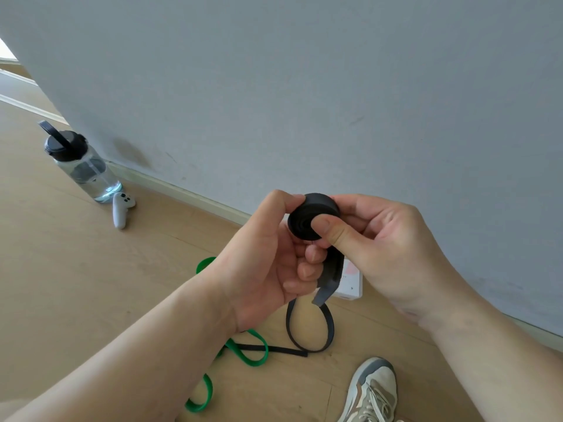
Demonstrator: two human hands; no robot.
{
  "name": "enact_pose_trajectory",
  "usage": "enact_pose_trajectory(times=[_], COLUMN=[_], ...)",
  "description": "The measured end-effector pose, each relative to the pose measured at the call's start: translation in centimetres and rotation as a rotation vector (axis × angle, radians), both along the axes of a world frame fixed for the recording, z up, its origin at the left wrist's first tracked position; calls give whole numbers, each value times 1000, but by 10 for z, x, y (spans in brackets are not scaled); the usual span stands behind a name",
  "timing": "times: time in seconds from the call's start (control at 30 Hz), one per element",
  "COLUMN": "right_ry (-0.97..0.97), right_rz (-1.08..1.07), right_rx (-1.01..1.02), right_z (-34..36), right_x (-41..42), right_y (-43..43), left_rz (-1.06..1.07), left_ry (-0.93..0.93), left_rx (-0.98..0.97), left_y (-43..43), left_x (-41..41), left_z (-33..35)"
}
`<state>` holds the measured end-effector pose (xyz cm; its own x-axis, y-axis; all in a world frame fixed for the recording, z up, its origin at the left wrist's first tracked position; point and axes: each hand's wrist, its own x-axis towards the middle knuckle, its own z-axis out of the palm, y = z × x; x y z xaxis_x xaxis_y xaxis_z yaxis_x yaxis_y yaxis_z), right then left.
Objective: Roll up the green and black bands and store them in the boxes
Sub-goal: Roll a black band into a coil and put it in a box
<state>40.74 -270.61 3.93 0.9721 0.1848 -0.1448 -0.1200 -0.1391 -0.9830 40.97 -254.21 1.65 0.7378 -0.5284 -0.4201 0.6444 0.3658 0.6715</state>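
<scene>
A black band (310, 216) is wound into a tight coil held up in front of the wall. My right hand (387, 248) pinches the coil, thumb on its spiral face and fingers behind it. My left hand (268, 254) holds the coil's left edge with thumb and fingers. The band's loose tail hangs down and loops on the floor. A green band (256, 351) lies unrolled on the floor below my left forearm, partly hidden by it. A white box (353, 284) sits by the baseboard, mostly hidden behind my hands.
A clear water bottle (83, 167) with a black lid stands at the left by the wall, a white controller (121, 210) next to it. A grey sneaker (370, 391) is at the bottom right on the wooden floor (76, 284). The grey wall (304, 86) rises close ahead.
</scene>
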Motion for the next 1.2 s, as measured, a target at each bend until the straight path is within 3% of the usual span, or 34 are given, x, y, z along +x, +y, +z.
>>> enact_pose_trajectory(times=[0.13,0.2,0.43,0.5,0.67,0.8,0.9,0.97,1.13,1.2], right_ry=[-184,-269,-492,-413,-127,-54,-96,-204,-320,-381], right_rz=[-45,-19,68,63,-22,10,43,73,40,54], right_rx=[-317,-458,-590,-501,-21,23,-10,-151,-515,-603], right_z=[-10,-13,-13,-10,-5,-11,-10,-10,-23,-25], right_x=[0,2,0,0,0,4,3,0,2,4], right_y=[-5,-6,-5,-4,-5,-6,-6,-5,-7,-8], left_rz=[4,65,-2,-6,49,58,23,-7,75,100], left_ry=[-62,-91,-195,-191,-38,76,43,-3,-107,-141], left_rx=[477,586,566,526,256,0,-45,84,646,705], left_y=[3,4,10,12,9,5,3,3,1,1], left_x=[7,8,5,5,4,3,2,3,8,8], left_z=[-6,-8,-11,-10,-6,-1,0,-1,-3,-5])
